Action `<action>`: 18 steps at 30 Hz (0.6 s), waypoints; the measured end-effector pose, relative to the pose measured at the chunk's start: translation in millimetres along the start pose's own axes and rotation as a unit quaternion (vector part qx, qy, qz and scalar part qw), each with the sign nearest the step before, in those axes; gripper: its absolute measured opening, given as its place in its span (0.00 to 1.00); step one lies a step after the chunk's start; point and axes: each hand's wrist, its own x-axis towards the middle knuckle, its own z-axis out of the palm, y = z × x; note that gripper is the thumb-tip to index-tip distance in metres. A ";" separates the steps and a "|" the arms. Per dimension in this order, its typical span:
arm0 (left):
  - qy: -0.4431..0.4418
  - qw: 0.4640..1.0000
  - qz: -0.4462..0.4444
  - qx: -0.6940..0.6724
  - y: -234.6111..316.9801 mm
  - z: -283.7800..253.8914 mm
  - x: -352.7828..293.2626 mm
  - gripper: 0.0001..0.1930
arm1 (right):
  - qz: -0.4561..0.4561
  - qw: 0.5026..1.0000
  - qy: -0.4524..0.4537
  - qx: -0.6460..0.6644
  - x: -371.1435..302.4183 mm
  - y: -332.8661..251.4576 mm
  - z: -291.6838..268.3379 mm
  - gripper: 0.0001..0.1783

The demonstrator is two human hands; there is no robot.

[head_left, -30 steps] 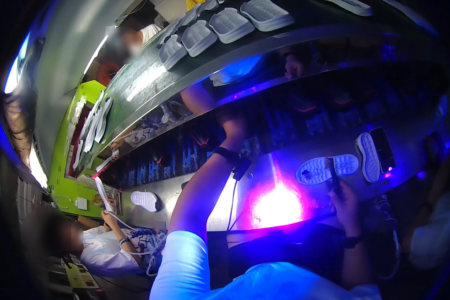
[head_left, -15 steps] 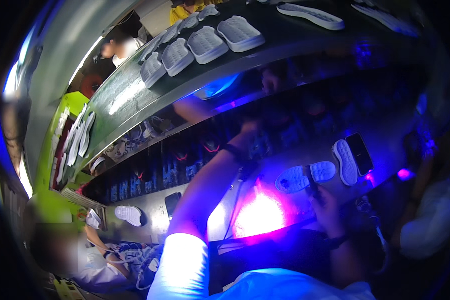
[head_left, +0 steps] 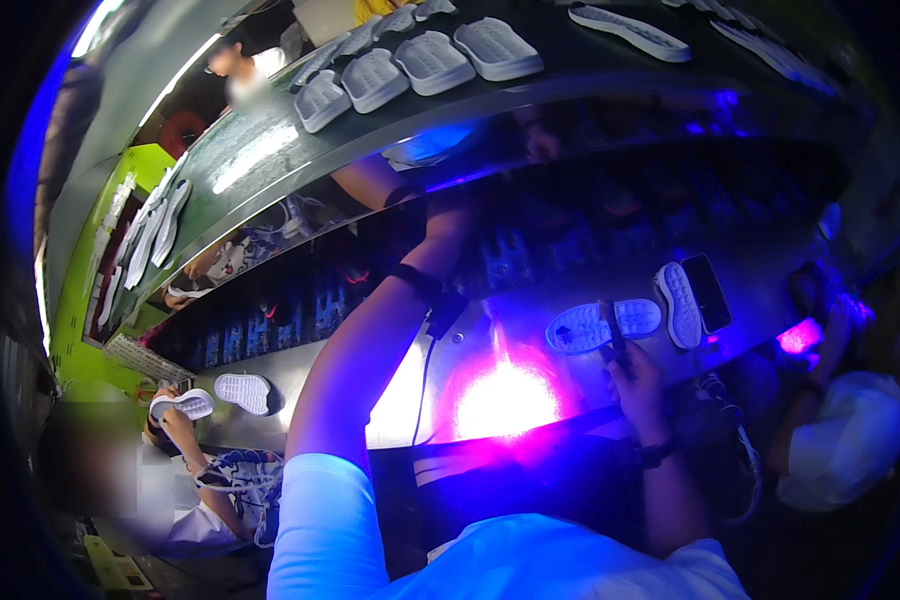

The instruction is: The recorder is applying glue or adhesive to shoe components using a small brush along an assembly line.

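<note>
My right hand (head_left: pixel 638 378) is closed around a dark brush-like tool (head_left: pixel 611 326), whose flat end lies across a white shoe sole (head_left: pixel 637 319) on the metal bench. The sole has a dark patch on its left part. Ahead and left of it, my left arm reaches over the bench, and my left hand (head_left: pixel 448 212) is at the dark row of racks under the shelf; shade hides its fingers. A second white sole (head_left: pixel 680 306) lies right of the first, beside a black phone (head_left: pixel 706 292).
Several pale soles (head_left: pixel 434 63) lie along the green belt (head_left: pixel 255 150) above the bench. A bright pink-white light (head_left: pixel 508 400) glares in front of me. On the left a co-worker holds a sole (head_left: pixel 183 405), near another sole (head_left: pixel 242 393). Another person (head_left: pixel 845 430) sits at the right.
My left hand has shifted left along the racks. My right hand stays with the tool over the sole. The co-worker at left now holds up a sole. The whole view has shifted slightly.
</note>
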 end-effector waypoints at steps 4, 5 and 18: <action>0.029 1.000 -0.010 0.002 -8.1 3.1 -6.9 0.17 | 0.004 0.999 -0.001 0.043 1.5 8.7 -1.2 0.21; 0.036 0.999 -0.015 0.002 -8.2 9.1 -4.1 0.17 | 0.008 0.999 0.001 0.047 0.5 2.9 -1.7 0.20; 0.060 0.907 0.122 0.399 -4.6 72.5 81.2 0.14 | -0.028 0.999 0.005 0.020 -1.0 13.6 -4.0 0.22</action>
